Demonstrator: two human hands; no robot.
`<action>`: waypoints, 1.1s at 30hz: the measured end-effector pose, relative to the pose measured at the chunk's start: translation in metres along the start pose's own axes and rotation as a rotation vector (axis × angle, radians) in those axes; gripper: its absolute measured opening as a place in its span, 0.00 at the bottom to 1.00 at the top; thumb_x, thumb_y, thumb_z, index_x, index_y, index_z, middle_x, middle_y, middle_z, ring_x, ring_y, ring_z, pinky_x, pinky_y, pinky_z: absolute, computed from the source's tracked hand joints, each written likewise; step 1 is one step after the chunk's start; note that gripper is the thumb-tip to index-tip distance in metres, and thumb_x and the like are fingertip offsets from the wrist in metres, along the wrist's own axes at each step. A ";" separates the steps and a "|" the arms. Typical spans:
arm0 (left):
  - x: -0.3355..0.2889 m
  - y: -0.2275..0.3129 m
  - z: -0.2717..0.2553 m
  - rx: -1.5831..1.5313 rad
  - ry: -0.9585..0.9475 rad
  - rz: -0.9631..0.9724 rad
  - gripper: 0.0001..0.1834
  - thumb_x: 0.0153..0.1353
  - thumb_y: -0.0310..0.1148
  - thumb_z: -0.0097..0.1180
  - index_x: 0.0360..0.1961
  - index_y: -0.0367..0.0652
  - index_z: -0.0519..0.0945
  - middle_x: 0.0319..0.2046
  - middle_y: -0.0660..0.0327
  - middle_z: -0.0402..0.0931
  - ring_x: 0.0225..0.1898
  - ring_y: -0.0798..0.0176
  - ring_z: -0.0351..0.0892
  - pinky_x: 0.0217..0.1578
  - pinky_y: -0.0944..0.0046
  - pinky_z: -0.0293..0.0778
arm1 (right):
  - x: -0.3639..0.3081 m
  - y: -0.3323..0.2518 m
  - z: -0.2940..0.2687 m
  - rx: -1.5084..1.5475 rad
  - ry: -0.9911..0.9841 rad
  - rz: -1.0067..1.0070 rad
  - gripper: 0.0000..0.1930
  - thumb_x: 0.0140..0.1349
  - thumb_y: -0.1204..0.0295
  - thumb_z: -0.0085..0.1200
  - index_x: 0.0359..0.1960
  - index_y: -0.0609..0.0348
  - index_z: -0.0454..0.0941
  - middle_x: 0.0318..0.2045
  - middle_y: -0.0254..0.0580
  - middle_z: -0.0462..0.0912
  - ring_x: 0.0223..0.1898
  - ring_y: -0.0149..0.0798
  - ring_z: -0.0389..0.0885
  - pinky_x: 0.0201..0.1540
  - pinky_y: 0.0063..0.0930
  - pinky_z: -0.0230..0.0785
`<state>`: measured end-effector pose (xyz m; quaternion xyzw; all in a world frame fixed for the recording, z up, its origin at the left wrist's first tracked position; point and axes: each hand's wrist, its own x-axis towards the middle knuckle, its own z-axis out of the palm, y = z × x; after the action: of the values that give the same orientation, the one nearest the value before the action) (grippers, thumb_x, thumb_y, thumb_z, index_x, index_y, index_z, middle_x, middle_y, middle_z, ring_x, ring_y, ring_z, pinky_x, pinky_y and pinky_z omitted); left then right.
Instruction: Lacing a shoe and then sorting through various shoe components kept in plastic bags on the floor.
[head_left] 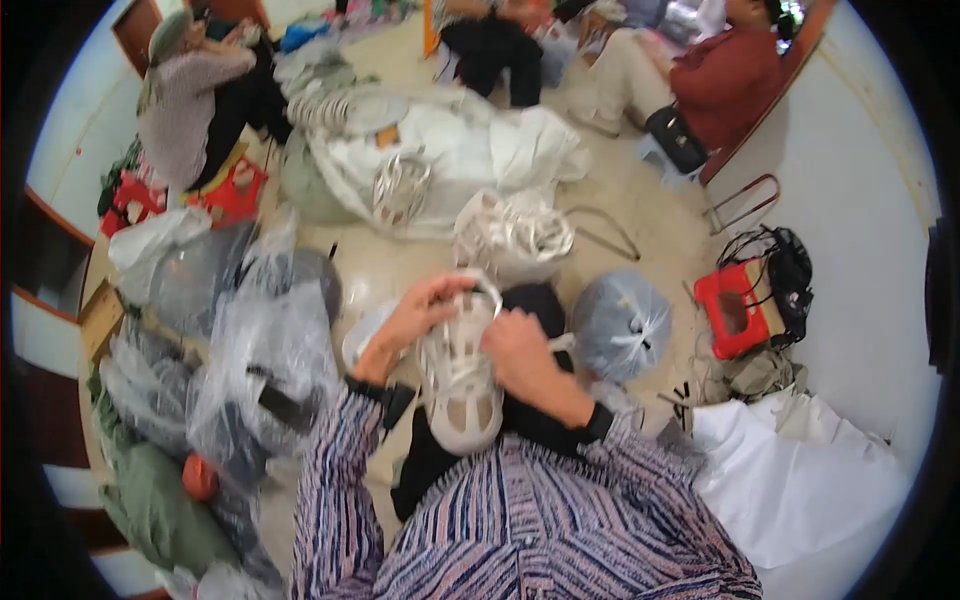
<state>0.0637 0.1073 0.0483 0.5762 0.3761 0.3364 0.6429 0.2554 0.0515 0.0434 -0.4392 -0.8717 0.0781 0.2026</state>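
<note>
A beige shoe upper (466, 422) with cut-out panels rests on my lap, its rounded toe toward me. My left hand (428, 312) is closed round its far left side, the thumb and fingers at the opening. My right hand (522, 358) is pinched near the lacing on the right side; its fingertips press together by the upper. A pale lace (489, 287) loops up between the two hands. Whether the right fingers grip that lace or the upper's edge is hard to make out. Just beyond sits a bunch of similar beige uppers (510, 238).
More uppers (402, 186) lie on a large white sack (470, 140) ahead. Clear plastic bags (265, 370) crowd the left. On the right are a tied bag (622, 325), a red stool (731, 310) and white cloth (790, 480). Several people sit farther off.
</note>
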 end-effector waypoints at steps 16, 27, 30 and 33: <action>-0.002 0.001 -0.001 -0.063 0.033 0.003 0.23 0.50 0.21 0.49 0.50 0.40 0.71 0.32 0.71 0.65 0.34 0.75 0.62 0.38 0.76 0.60 | 0.005 -0.016 -0.006 0.267 -0.067 0.109 0.10 0.46 0.81 0.47 0.32 0.62 0.69 0.29 0.50 0.72 0.36 0.52 0.70 0.39 0.40 0.62; -0.011 -0.007 -0.002 -0.071 0.058 0.000 0.21 0.53 0.23 0.50 0.51 0.39 0.70 0.38 0.69 0.70 0.40 0.76 0.66 0.39 0.75 0.63 | 0.028 -0.035 -0.004 -0.118 -0.018 -0.178 0.11 0.43 0.73 0.53 0.30 0.60 0.70 0.30 0.44 0.69 0.35 0.41 0.69 0.37 0.31 0.59; -0.020 -0.003 0.001 -0.011 0.211 0.030 0.17 0.54 0.27 0.52 0.47 0.38 0.73 0.36 0.67 0.71 0.37 0.74 0.66 0.40 0.74 0.63 | 0.031 -0.035 -0.002 -0.166 -0.076 -0.212 0.10 0.44 0.74 0.53 0.29 0.61 0.70 0.29 0.44 0.69 0.34 0.42 0.68 0.38 0.33 0.59; -0.027 0.008 -0.004 0.124 0.551 0.019 0.11 0.56 0.32 0.53 0.37 0.35 0.75 0.28 0.64 0.74 0.29 0.73 0.71 0.31 0.74 0.68 | 0.035 -0.057 0.000 0.173 0.059 -0.320 0.09 0.45 0.72 0.52 0.28 0.62 0.69 0.27 0.43 0.68 0.32 0.42 0.67 0.36 0.33 0.60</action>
<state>0.0467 0.0873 0.0585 0.5047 0.5510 0.4627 0.4770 0.1949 0.0452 0.0710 -0.2780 -0.9142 0.1066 0.2750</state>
